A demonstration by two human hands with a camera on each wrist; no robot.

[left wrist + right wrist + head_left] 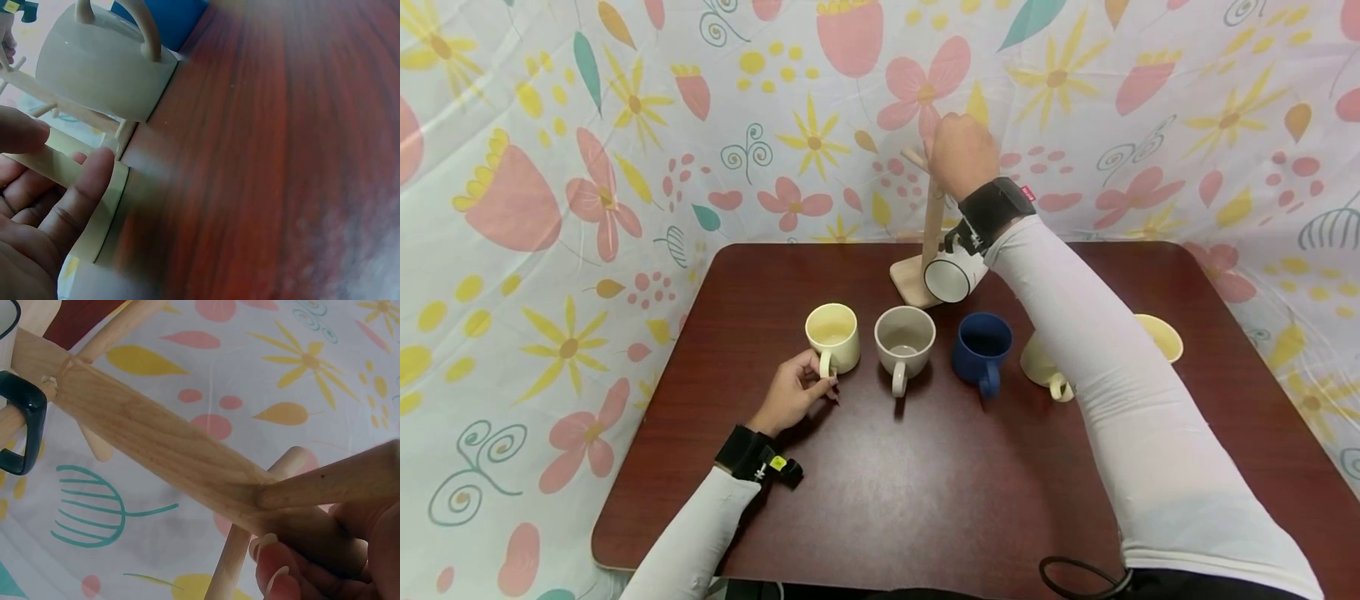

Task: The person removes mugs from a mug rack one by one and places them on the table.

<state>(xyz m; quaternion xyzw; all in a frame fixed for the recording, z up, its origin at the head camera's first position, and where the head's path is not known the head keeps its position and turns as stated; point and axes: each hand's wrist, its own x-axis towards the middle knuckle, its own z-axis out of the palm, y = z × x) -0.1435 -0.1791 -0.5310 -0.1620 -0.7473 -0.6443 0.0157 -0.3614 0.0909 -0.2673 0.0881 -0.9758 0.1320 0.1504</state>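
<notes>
My left hand (792,393) pinches the handle of a pale yellow mug (842,354), which stands upright at the left end of a row. In the left wrist view, thumb and fingers lie on both sides of that handle (59,164). Up at the back, my right hand (964,157) grips the top of a wooden mug tree (933,218), fingers curled round its post just below an upper peg (331,478). A white mug (951,282) with a black rim hangs tilted from a low peg by its dark handle (36,428).
Right of the yellow mug stand a grey-beige mug (904,342), a blue mug (982,350) and a cream mug (1037,363), handles toward me. Another yellow vessel (1161,337) is partly hidden behind my right sleeve. Flowered cloth (812,83) hangs behind the dark wooden table (925,492).
</notes>
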